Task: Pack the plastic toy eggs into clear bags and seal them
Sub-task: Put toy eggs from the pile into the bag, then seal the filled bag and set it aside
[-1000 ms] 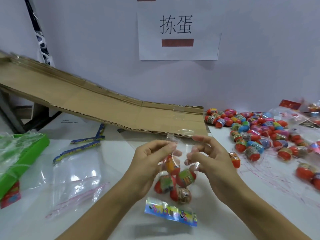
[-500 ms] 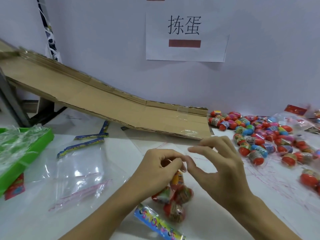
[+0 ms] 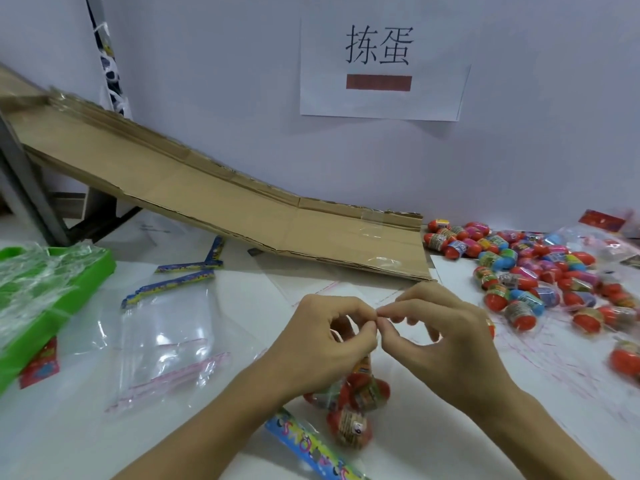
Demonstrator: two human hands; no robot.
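A clear bag with several red toy eggs point(image 3: 356, 407) hangs upside down over the table's front; its blue printed header card point(image 3: 308, 445) lies at the bottom. My left hand point(image 3: 325, 344) and my right hand point(image 3: 446, 337) meet fingertip to fingertip above the eggs, pinching the bag's open end. The bag's top is mostly hidden behind my fingers. A heap of loose toy eggs point(image 3: 519, 268) in red, blue, pink and green lies on the table at the right.
Empty clear bags point(image 3: 162, 334) with blue headers lie at the left. A green tray point(image 3: 52, 299) holding crumpled plastic sits at the far left. A cardboard ramp point(image 3: 221, 202) slopes down along the wall behind my hands. Filled bags point(image 3: 602, 244) rest at the far right.
The bag of eggs has dropped lower toward the table's front edge. My fingertips have drawn together into a pinch on the bag's end, the left hand closing over it.
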